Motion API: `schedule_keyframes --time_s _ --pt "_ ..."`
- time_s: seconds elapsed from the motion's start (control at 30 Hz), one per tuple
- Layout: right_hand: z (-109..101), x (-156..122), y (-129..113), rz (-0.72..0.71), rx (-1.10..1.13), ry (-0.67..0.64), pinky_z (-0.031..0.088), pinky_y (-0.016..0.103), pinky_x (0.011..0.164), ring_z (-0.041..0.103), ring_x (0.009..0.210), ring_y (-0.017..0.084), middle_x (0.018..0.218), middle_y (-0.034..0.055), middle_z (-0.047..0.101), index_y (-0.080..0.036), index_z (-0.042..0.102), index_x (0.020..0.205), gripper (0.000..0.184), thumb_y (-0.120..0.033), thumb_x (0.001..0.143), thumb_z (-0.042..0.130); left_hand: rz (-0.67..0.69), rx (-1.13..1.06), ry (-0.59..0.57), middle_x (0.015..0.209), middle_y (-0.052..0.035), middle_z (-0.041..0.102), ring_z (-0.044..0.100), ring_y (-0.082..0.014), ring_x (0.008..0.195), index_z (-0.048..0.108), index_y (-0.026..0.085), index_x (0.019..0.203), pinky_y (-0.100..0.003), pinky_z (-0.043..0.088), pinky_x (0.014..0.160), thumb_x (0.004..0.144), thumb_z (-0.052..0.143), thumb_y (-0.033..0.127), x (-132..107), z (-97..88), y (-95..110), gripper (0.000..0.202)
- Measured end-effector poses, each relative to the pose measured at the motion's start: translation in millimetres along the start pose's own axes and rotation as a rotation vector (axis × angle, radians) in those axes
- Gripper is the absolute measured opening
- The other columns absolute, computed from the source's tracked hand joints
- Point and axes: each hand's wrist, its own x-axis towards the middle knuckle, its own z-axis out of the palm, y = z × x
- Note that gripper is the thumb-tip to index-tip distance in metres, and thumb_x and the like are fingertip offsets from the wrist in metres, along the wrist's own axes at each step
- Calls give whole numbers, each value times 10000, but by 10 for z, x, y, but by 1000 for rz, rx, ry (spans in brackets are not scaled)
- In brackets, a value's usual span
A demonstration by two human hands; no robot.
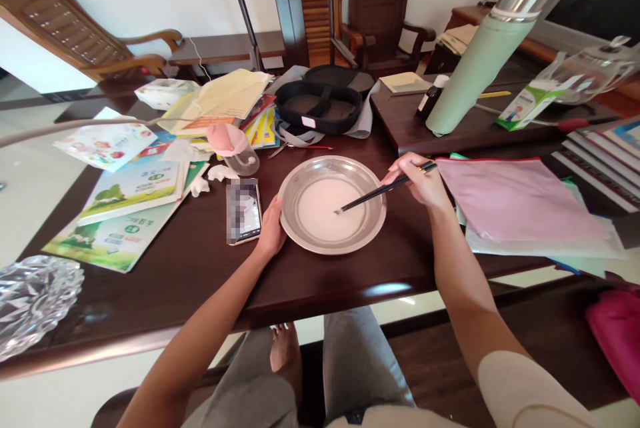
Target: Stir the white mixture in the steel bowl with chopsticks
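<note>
A round metal basin (367, 231) sits on the dark wooden table in front of me, with a whitish liquid (325, 205) in its bottom. My left hand (273, 227) grips the basin's left rim, thumb near the edge. In my right hand (414, 178) are black chopsticks (373, 195), held slanting down to the left. Their tips reach the white liquid near the basin's middle. Just left of my left hand lies a phone (244, 211) with its screen lit.
Left of the basin are a pink-lided bottle (233, 148), booklets (135, 191) and a cut-glass dish (37, 301). Behind it lies an open black case (320, 105). To the right stand a green thermos (480, 61), a small carton (533, 103) and a pink folder (515, 198).
</note>
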Motion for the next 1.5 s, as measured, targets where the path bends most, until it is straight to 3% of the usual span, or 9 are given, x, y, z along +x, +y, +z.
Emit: schedule_keyframes --time_s 0.13,0.2,0.37,0.57,0.8,1.03,1.13,1.27,1.5 --pt "61 -15 58 -5 -64 -142 620 364 823 809 815 233 791 16 828 -256 769 891 286 -541 866 759 8 -1 15 1225 -84 776 676 -337 1242 731 198 1144 -432 545 1065 809 756 562 1 5 -2 495" --pt "46 -6 67 -48 -131 -88 611 372 882 806 860 232 821 13 833 -258 772 915 272 -526 874 755 14 1 13 1226 -86 776 677 -338 1237 736 189 1137 -425 548 1060 806 758 561 3 8 -2 498" --pt "-39 18 0 -66 -44 91 609 331 628 757 616 210 630 -7 771 -252 733 863 358 -610 857 729 13 -8 7 1233 -76 778 676 -336 1240 749 197 1129 -413 552 1052 782 779 577 3 13 4 515" --pt "57 -11 49 42 -14 -189 646 332 742 798 723 210 762 22 820 -248 786 844 299 -546 846 775 10 -8 23 1217 -75 784 691 -334 1209 749 195 1121 -409 560 1033 783 780 561 -5 25 20 499" --pt "-69 13 20 -23 -41 54 628 327 695 765 650 200 685 12 791 -238 766 804 337 -569 865 744 11 -1 19 1197 -81 786 683 -338 1219 744 184 1130 -406 570 1017 778 782 556 -1 18 18 514" --pt "31 -11 58 -26 -155 -162 614 361 835 790 818 228 804 31 818 -250 803 809 321 -548 894 717 7 -6 14 1198 -74 785 690 -332 1211 745 194 1126 -412 563 1035 778 780 565 2 17 11 509" --pt "-6 5 40 -90 -219 -48 603 373 880 786 863 232 836 27 824 -257 801 816 304 -533 906 710 8 -2 17 1212 -77 780 682 -335 1226 743 191 1123 -416 554 1050 778 780 557 0 16 15 505" --pt "-64 9 6 -34 -62 80 611 346 703 746 640 206 645 8 761 -244 737 751 363 -587 872 725 12 15 15 1213 -84 778 673 -340 1242 741 190 1120 -429 554 1053 802 760 544 0 8 12 476" --pt "17 -9 66 -46 -166 -143 603 352 841 785 836 223 809 22 815 -256 798 808 305 -530 909 708 8 1 15 1222 -76 779 678 -336 1237 744 200 1125 -426 548 1066 799 765 547 -4 14 14 477"
